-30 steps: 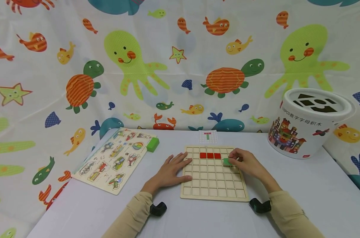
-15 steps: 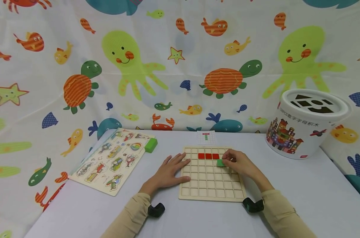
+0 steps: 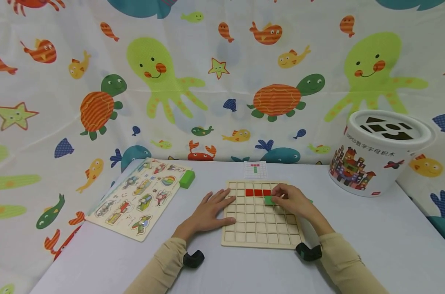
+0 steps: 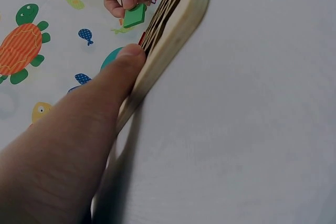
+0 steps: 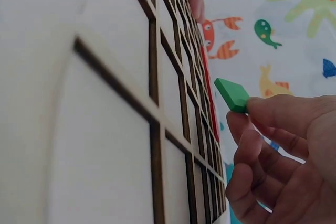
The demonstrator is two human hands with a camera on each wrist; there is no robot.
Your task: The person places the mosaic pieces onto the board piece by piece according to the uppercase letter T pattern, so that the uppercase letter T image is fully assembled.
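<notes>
My right hand [image 3: 291, 200] pinches a small flat green square tile [image 5: 231, 95] between thumb and finger, just above the wooden grid board [image 3: 259, 241]. In the head view the tile is below the right end of a row of red tiles [image 3: 254, 192] set in the board. The left hand [image 3: 211, 214] rests with spread fingers at the board's left edge. Its thumb [image 4: 123, 69] touches the board's rim in the left wrist view. In the right wrist view the tile is raised off the grid.
Behind the board lies a grid card [image 3: 255, 170] with a red and green T pattern. A picture puzzle board [image 3: 134, 200] and a green block [image 3: 187, 179] are on the left. At the right stands a white bucket [image 3: 376, 155]. Another green piece [image 3: 310, 200] shows partly behind my right wrist.
My right hand has moved left over the board with the green tile, from the right side to below the red row's right end. The left hand keeps its place.
</notes>
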